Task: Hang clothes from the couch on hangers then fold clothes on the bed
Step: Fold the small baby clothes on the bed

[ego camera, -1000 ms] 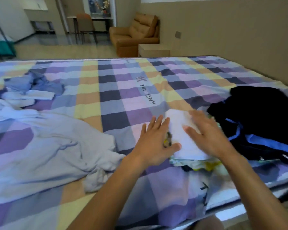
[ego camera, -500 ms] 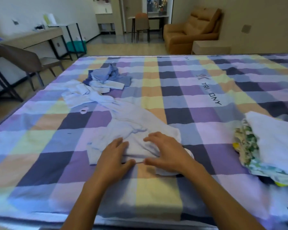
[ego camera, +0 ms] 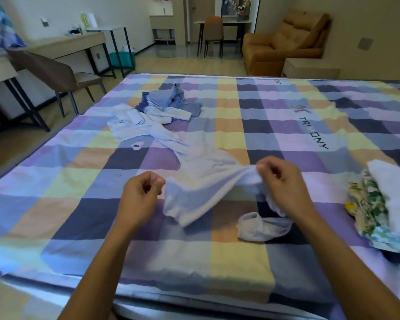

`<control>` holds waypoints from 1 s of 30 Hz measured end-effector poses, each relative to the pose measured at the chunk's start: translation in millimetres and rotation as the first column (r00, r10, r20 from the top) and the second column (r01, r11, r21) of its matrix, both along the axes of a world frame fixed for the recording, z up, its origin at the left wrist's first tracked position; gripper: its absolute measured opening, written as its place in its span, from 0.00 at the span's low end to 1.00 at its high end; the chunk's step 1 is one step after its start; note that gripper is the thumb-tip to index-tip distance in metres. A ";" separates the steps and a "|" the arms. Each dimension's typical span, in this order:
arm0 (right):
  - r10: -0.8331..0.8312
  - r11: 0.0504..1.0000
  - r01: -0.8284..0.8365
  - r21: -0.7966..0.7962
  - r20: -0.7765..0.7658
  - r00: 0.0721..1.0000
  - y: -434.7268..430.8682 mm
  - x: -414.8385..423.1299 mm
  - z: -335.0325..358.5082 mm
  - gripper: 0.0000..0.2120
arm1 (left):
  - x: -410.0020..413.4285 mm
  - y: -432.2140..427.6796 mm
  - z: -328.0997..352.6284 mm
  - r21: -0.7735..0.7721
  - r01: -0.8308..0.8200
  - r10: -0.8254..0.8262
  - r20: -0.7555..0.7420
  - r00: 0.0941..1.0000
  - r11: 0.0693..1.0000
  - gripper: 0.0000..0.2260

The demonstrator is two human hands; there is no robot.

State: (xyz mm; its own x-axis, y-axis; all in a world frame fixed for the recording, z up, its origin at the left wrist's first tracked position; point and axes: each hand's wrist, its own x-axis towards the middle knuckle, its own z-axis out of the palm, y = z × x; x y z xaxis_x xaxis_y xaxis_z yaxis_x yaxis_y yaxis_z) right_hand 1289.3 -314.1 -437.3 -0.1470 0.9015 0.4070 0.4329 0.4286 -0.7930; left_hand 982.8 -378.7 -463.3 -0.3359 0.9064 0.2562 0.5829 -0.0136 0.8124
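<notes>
Now lifted, pale garment (ego camera: 201, 181) pinched by right hand (ego camera: 284, 183), left hand (ego camera: 140, 195) curled, grip unclear

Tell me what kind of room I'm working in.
Likely a bedroom, maybe a studio flat: a big bed where the left hand and right hand pinch a pale garment, a desk with a chair on the left, and a couch at the far end.

A pale blue garment (ego camera: 201, 172), crumpled, stretches lengthwise across the checked bed (ego camera: 79, 181) with its near edge lifted. A blue clothes heap (ego camera: 171, 100) lies beyond it; a folded stack (ego camera: 390, 192) sits at the right edge.
</notes>
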 end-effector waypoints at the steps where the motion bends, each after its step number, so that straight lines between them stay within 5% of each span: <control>1: -0.027 1.000 0.027 -0.002 -0.039 0.999 3.2 3.5 7.0 0.12 | 3.2 -2.1 8.0 0.045 0.034 -0.036 0.051 0.998 0.998 0.11; 3: -0.050 0.998 0.048 -0.035 -0.059 0.997 9.8 8.4 17.3 0.14 | 10.2 0.5 15.1 0.039 0.086 -0.087 0.037 0.995 0.996 0.10; 6: -0.041 0.990 0.038 -0.134 -0.018 0.999 15.3 10.0 20.3 0.14 | 20.1 13.6 5.8 -0.170 0.219 -0.226 -0.024 0.974 0.961 0.06; 9: 0.011 0.971 -0.008 -0.237 0.012 1.000 10.7 8.7 9.9 0.12 | 42.8 19.2 -16.1 -0.356 0.348 -0.425 -0.166 0.890 0.867 0.31; 12: 0.160 0.936 -0.144 -0.321 0.026 0.987 -2.7 8.0 1.7 0.13 | 64.7 19.8 -30.0 -0.229 0.367 -0.419 -0.257 0.871 0.902 0.21; 16: 0.277 0.897 -0.176 -0.406 0.203 0.939 -15.9 15.3 -2.8 0.20 | 64.2 15.6 -21.4 -0.034 0.399 -0.400 -0.035 0.916 0.916 0.06; 20: -0.092 0.986 0.149 -0.071 0.514 0.853 -15.1 15.0 -0.6 0.13 | 59.8 -4.3 -0.6 0.072 0.344 -0.347 0.342 0.873 0.936 0.07; 22: 0.001 0.999 -0.017 0.034 0.426 0.905 -21.9 -0.4 10.9 0.14 | 64.1 -12.7 5.5 0.079 0.297 -0.297 0.486 0.822 0.952 0.12; 25: 0.352 0.936 -0.320 -0.147 0.358 0.865 -39.4 -37.8 20.8 0.20 | 72.7 -19.4 15.2 0.125 0.227 -0.255 0.604 0.755 0.966 0.14; 30: 0.327 0.945 -0.311 -0.098 0.280 0.903 -38.7 -62.0 2.6 0.18 | 67.3 -24.6 41.6 0.157 0.304 -0.333 0.625 0.706 0.940 0.11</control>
